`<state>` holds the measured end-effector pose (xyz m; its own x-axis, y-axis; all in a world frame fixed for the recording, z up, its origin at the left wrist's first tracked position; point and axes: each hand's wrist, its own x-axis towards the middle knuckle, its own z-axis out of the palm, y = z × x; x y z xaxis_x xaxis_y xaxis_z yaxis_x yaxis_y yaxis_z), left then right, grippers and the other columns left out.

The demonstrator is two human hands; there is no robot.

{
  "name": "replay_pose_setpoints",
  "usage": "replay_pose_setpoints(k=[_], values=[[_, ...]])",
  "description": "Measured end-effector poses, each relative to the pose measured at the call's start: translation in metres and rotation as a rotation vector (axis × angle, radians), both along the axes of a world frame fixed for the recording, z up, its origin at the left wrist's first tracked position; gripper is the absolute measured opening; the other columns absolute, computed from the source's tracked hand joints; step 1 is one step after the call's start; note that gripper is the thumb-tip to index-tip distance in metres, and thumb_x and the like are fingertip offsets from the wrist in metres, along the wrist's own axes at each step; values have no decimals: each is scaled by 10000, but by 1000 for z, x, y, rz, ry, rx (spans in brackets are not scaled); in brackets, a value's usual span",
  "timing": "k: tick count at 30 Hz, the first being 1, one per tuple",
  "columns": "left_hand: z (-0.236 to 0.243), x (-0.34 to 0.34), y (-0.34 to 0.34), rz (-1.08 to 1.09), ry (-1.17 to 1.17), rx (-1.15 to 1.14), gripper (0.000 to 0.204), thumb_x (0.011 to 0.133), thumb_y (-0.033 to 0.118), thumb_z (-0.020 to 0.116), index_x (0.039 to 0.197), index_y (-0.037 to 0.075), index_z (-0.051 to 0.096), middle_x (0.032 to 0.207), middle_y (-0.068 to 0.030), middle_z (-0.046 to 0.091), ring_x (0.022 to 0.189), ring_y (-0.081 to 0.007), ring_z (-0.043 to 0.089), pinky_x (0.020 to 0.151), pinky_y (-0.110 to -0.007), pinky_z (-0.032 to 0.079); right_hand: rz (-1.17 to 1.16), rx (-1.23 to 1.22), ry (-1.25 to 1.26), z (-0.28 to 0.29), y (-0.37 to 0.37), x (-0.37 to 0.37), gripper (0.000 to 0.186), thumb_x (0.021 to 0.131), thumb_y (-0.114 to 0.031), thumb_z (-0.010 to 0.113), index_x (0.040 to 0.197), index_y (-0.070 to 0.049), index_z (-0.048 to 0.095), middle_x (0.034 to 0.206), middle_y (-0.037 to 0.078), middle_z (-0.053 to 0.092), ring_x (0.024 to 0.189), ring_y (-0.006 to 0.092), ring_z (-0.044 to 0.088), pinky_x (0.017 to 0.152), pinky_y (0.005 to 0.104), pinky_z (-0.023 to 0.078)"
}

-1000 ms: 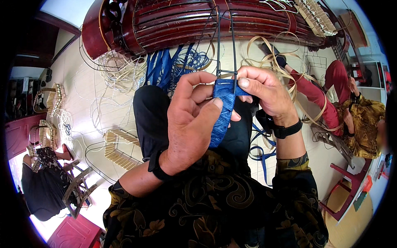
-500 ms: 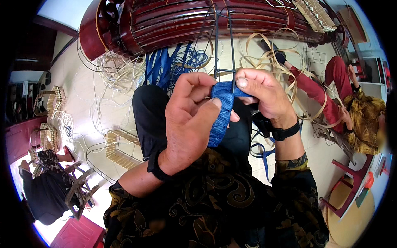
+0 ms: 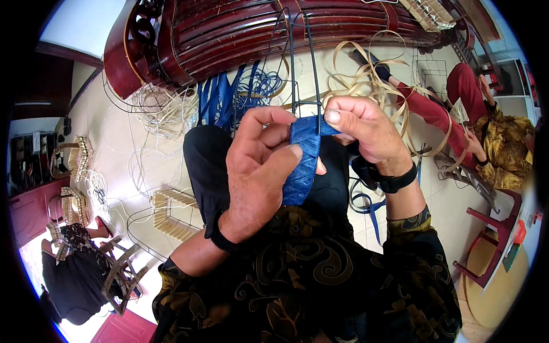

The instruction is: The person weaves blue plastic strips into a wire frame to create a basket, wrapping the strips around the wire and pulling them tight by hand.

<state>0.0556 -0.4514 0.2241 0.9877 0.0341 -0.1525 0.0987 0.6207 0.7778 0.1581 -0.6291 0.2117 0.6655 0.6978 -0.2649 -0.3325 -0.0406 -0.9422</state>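
A black wire frame [image 3: 314, 63] stretches away from my lap, its near end covered by a blue wrapped band [image 3: 302, 180] with slanting overlaps. My left hand [image 3: 251, 171] is closed on this band from the left, thumb flat on its face, other fingers partly hidden behind. From the band's upper right edge runs a short blue strip [image 3: 328, 129], passing by the wire's right bar. My right hand [image 3: 372, 134] pinches that strip between thumb and bent forefinger. Where the strip goes beyond the right fingers is hidden.
Beyond the frame stands a dark red wooden bench [image 3: 229, 40]. Blue strips [image 3: 220, 97], pale cord coils [image 3: 157, 108] and tan strips [image 3: 354, 86] lie on the floor. A partly wrapped tan frame [image 3: 171, 214] is left of my knee. People sit at both sides, one in red trousers [image 3: 426, 111].
The blue band has turned slightly, showing more of its face. The wire frame's far end has shifted a little left in view. Both hands keep their grip.
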Motion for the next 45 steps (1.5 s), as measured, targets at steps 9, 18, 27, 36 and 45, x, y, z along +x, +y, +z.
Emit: replay_pose_setpoints(k=[9, 18, 27, 36, 45], values=[[3, 7, 5, -92, 85, -98, 314, 978, 149, 410, 1246, -14, 411, 988, -231, 626, 741, -300, 673, 662, -371, 572, 6, -129, -86, 19, -1, -1, 291, 973, -335, 588, 806, -96, 595, 686, -100, 430, 615, 8, 348, 539, 179, 266], [8, 7, -5, -112, 157, -69, 304, 1022, 207, 434, 1194, -31, 514, 793, -179, 637, 550, -215, 598, 541, -302, 504, 33, -143, -40, 20, -3, 2, 293, 966, -294, 614, 757, -90, 596, 664, -104, 413, 618, 10, 354, 551, 187, 289], [12, 7, -8, -46, 189, -69, 239, 1016, 191, 468, 1077, -21, 561, 737, -145, 639, 511, -176, 581, 498, -264, 471, -15, -105, -105, 14, -4, -9, 308, 961, -278, 625, 730, -80, 579, 663, -101, 414, 620, 17, 344, 552, 198, 292], [14, 8, -12, -5, 229, -21, 205, 1008, 168, 477, 930, -4, 557, 686, -139, 638, 461, -173, 565, 459, -269, 464, -31, -118, -113, 17, -4, -14, 293, 965, -243, 611, 739, -58, 594, 658, -99, 434, 624, 18, 358, 553, 204, 302], [13, 8, -13, -2, 203, 19, 207, 1011, 173, 471, 962, -9, 557, 711, -140, 637, 481, -174, 580, 465, -277, 481, -41, -174, -128, 26, -4, -12, 328, 961, -276, 619, 715, -62, 582, 647, -95, 421, 612, 29, 347, 547, 210, 292]])
